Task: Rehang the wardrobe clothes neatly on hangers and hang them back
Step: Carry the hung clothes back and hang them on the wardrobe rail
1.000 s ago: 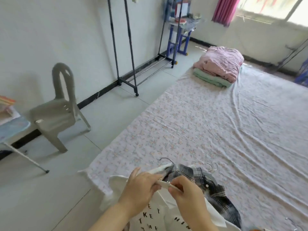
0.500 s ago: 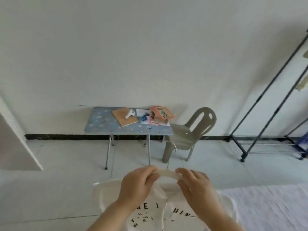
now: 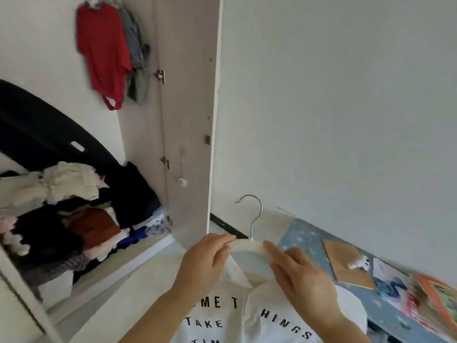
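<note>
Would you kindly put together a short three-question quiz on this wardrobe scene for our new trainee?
1. True or false: both the left hand and the right hand grip the white hanger.
2. Which garment is on that hanger? A) plaid shirt B) white lettered T-shirt C) black coat
3. Fill in: the red shirt hangs inside the open ____.

Key: 1 true; 2 B; 3 wardrobe.
</note>
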The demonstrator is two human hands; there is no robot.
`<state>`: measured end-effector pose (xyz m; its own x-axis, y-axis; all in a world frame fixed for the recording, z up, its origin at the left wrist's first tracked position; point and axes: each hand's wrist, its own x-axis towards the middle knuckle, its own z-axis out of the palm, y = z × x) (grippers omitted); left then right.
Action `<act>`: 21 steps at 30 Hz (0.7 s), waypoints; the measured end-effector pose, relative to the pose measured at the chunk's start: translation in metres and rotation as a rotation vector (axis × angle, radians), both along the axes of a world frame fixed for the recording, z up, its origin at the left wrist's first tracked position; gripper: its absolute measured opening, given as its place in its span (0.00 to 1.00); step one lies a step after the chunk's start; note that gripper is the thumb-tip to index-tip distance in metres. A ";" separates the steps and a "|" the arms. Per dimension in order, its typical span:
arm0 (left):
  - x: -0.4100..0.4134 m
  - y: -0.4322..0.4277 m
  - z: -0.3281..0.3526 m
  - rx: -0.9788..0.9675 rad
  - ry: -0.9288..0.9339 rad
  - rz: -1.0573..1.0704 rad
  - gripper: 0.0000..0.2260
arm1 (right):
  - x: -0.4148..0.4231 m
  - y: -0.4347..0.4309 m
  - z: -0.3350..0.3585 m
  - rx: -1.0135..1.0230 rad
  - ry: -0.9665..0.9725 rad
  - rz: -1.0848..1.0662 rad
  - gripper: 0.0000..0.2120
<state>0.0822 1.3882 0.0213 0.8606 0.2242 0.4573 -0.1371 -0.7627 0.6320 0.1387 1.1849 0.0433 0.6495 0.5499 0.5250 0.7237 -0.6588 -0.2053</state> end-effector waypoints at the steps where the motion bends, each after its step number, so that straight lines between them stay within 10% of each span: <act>1: 0.007 0.016 0.003 0.018 0.012 0.044 0.12 | 0.016 0.019 0.005 -0.010 -0.013 0.041 0.25; 21: 0.139 0.354 0.039 0.084 -0.079 0.583 0.17 | 0.230 0.414 0.058 -0.185 -0.005 0.469 0.21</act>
<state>0.2210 1.7418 0.0602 0.5689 0.6096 0.5521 0.2749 -0.7736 0.5709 0.3691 1.5988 0.1012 0.3078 0.8661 0.3939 0.9513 -0.2873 -0.1118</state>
